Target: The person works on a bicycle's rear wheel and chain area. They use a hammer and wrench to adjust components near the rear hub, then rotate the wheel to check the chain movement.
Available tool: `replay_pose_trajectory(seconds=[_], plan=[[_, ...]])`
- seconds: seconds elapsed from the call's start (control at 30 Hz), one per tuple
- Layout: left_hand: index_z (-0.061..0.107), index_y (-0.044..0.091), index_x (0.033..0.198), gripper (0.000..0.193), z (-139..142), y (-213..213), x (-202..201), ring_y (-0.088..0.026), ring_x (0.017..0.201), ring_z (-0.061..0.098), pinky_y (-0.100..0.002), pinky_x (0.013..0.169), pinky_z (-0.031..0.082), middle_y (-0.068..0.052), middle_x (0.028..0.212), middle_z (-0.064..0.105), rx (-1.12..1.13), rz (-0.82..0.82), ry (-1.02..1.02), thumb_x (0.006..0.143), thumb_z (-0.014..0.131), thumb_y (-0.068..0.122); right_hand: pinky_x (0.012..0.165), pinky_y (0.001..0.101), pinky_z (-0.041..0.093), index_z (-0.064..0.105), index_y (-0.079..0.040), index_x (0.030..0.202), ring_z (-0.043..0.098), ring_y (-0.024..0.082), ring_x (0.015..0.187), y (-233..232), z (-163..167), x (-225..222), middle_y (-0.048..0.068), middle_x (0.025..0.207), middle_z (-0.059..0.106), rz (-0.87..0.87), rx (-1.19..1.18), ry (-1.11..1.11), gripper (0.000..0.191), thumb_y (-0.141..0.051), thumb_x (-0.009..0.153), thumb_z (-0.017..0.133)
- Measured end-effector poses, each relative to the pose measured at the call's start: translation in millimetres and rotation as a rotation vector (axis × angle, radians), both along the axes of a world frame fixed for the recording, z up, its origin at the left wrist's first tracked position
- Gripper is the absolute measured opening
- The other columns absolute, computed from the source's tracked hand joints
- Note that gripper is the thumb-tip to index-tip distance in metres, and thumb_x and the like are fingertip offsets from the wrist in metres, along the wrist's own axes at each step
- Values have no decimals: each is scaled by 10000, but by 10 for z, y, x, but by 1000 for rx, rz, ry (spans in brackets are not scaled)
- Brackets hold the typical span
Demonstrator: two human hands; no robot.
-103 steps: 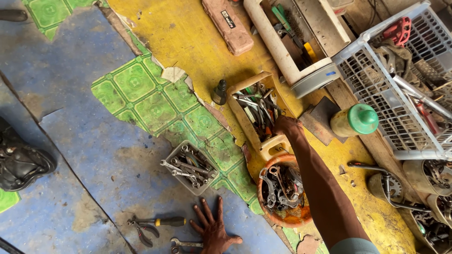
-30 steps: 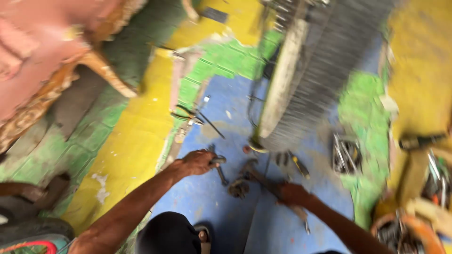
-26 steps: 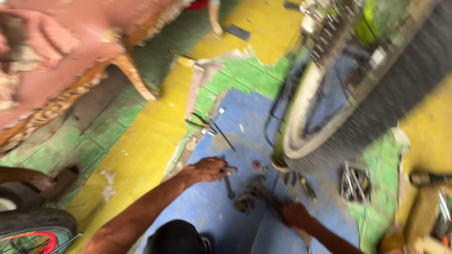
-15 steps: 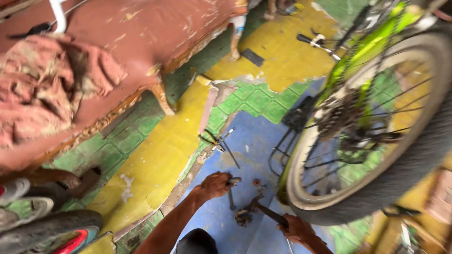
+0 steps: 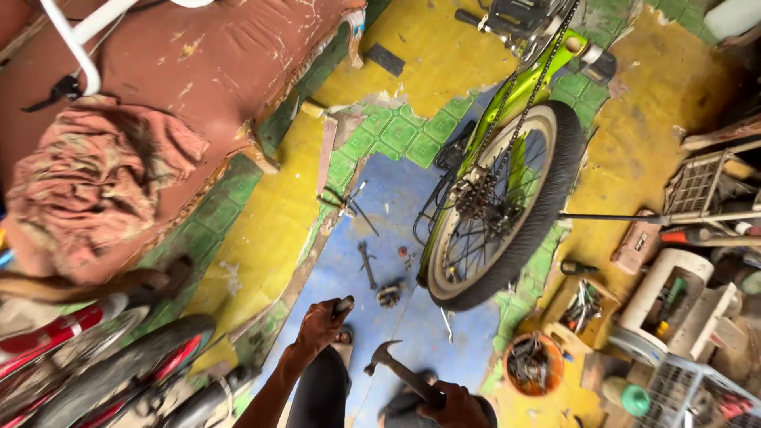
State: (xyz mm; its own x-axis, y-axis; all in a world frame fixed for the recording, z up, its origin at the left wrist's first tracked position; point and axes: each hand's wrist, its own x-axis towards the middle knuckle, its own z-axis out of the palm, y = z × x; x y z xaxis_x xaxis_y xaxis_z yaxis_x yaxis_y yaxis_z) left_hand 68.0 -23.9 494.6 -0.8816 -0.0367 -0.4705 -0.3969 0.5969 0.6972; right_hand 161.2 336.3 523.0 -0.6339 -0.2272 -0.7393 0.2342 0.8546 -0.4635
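Right hand [image 5: 462,404] gripping hammer [image 5: 390,366] at bottom centre, left fingers [image 5: 326,315] closed on a small dark tool. Looks mid-repair; wheel [image 5: 507,210] just above, calling for aimed taps.

No packages, labels, signs or screens stand anywhere here that I can make out: nothing boxed or wrapped on the floor, nothing posted, and no display among the clutter at the right.
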Motion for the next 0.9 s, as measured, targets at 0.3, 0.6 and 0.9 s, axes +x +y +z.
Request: replay_pose_trajectory(seconds=[0.3, 0.6, 0.9], plan=[[724, 94, 1017, 242, 1458, 141, 217, -362, 784, 713, -456, 682, 565, -168, 848, 733, 51, -122, 153, 928, 682, 315, 597, 404, 526, 729, -88, 968, 645, 326, 589, -360, 1685, -44, 172, 673, 674, -250, -152, 125, 302, -345, 833, 811], [701, 121, 992, 162, 1246, -371, -759, -408, 824, 665, -543, 704, 516, -155, 868, 690, -18, -691, 120, 926, 656, 262, 431, 383, 460, 697, -41, 1097, 460, 226, 453, -1798, 2196, -1452, 147, 557, 557, -431, -312, 510, 338, -218, 826, 792], [704, 43, 931, 134, 1698, -1129, -2052, -367, 830, 676, -493, 735, 543, -175, 878, 703, 100, -1122, 116, 924, 690, 176, 465, 397, 432, 703, 4, 868, 441, 153, 479, -2888, 2531, -2341, 156, 531, 576, -752, -181, 238, 290, -269, 884, 800]])
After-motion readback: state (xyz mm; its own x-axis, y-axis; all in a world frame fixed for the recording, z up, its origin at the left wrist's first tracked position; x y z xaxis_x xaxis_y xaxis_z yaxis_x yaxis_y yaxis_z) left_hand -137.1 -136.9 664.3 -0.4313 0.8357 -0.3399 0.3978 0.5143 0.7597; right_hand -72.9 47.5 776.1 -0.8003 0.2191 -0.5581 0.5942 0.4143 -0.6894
